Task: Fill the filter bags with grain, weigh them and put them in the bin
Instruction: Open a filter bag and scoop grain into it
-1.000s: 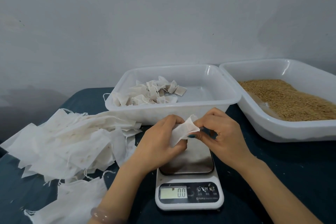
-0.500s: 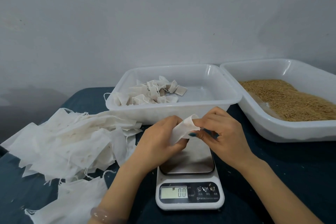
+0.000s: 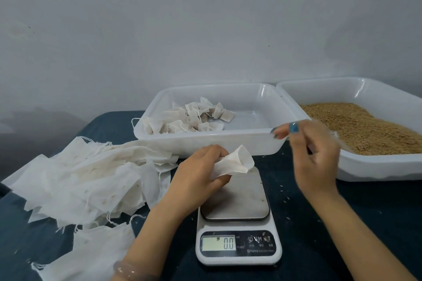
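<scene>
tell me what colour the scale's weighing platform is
The weighing platform is silver-grey metal, on a white kitchen scale; clearest in the head view.

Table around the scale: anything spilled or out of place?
Minor: a few stray grains lie on the dark table right of the scale, toward the grain tray. The empty bags at left lie in a loose heap. Nothing else stands out.
</scene>
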Available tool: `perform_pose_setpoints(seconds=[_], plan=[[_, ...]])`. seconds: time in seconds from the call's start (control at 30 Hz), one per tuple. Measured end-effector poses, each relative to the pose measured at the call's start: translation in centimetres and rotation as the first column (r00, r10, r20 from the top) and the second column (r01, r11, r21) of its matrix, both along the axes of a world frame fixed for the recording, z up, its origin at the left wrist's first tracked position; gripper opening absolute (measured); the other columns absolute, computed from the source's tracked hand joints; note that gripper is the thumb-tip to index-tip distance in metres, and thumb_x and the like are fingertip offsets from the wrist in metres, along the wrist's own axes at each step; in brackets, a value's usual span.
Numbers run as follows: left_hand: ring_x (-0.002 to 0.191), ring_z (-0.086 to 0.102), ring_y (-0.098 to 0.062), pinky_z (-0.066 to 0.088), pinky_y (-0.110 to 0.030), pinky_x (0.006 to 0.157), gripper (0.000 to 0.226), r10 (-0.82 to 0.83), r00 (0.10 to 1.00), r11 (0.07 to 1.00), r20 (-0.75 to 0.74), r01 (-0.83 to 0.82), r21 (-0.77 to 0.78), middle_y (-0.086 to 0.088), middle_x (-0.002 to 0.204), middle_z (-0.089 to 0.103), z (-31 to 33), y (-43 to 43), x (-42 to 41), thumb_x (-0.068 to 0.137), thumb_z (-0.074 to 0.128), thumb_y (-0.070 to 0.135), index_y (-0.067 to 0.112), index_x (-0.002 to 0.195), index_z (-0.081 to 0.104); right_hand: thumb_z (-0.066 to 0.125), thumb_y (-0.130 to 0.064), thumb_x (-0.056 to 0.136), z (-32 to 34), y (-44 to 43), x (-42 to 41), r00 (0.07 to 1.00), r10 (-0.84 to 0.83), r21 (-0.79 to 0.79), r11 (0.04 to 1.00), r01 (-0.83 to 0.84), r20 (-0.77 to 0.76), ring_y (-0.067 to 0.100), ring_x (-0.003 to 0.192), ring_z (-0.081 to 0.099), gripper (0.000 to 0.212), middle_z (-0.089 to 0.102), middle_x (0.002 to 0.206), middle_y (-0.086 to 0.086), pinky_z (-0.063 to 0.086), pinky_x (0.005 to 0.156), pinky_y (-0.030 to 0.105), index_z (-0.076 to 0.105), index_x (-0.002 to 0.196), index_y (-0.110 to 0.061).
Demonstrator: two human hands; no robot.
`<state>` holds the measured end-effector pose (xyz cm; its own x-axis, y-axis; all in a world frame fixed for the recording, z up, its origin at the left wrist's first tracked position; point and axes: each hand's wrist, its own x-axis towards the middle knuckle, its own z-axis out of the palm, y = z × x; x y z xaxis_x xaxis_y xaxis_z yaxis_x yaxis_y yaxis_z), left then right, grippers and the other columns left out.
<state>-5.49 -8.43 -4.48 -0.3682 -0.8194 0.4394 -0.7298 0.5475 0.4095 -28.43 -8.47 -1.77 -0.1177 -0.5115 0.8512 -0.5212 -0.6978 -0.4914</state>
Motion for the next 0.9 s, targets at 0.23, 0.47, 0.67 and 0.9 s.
perform_pose_setpoints(seconds=[0.23, 0.47, 0.67, 0.9], plan=[[0.092, 0.050, -0.006, 0.043, -0.031, 0.076, 0.025, 0.002, 1.000, 1.000, 0.006, -0.002, 0.019, 0.017, 0.104, 0.059, 0.2, 0.3, -0.2, 0.087, 0.066, 0.033, 0.028, 0.107, 0.052, 0.051, -0.039, 0.097, 1.9, -5.4, -10.8, 0.775, -0.224, 0.633, 0.466, 0.618, -0.591, 0.032, 0.113, 0.058, 0.034, 0.065, 0.123, 0.005, 0.048, 0.093, 0.043, 0.063, 0.124, -0.022], [0.090, 0.050, -0.006, 0.041, -0.030, 0.071, 0.025, 0.007, 1.000, 1.000, 0.008, -0.007, 0.010, 0.018, 0.102, 0.058, 0.0, 0.2, -0.2, 0.088, 0.064, 0.036, 0.031, 0.107, 0.049, 0.063, -0.029, 0.090, 1.7, -7.4, -13.8, 0.611, -0.006, 0.599, 0.191, 0.778, -0.792, 0.020, 0.071, 0.059, 0.020, 0.064, 0.078, 0.006, 0.041, 0.059, 0.028, 0.068, 0.081, -0.011], [0.088, 0.050, -0.006, 0.039, -0.029, 0.068, 0.023, 0.008, 1.000, 1.000, 0.005, -0.008, 0.019, 0.019, 0.100, 0.057, -0.4, -0.1, 0.1, 0.087, 0.060, 0.041, 0.035, 0.105, 0.047, 0.053, -0.040, 0.094, 1.9, -7.6, -13.5, 0.664, -0.003, 0.656, 0.150, 0.740, -0.748, 0.020, 0.069, 0.057, 0.040, 0.061, 0.076, 0.004, 0.040, 0.059, 0.030, 0.057, 0.074, -0.006], [0.084, 0.048, -0.003, 0.036, -0.023, 0.064, 0.024, 0.015, 1.000, 1.000, 0.004, -0.015, 0.019, 0.020, 0.097, 0.057, -0.7, -0.2, 0.2, 0.087, 0.063, 0.041, 0.038, 0.104, 0.046, 0.055, -0.028, 0.096, 2.5, -7.0, -13.6, 0.762, -0.153, 0.729, 0.223, 0.647, -0.629, 0.025, 0.079, 0.060, 0.023, 0.064, 0.090, 0.010, 0.045, 0.064, 0.033, 0.061, 0.102, -0.006]])
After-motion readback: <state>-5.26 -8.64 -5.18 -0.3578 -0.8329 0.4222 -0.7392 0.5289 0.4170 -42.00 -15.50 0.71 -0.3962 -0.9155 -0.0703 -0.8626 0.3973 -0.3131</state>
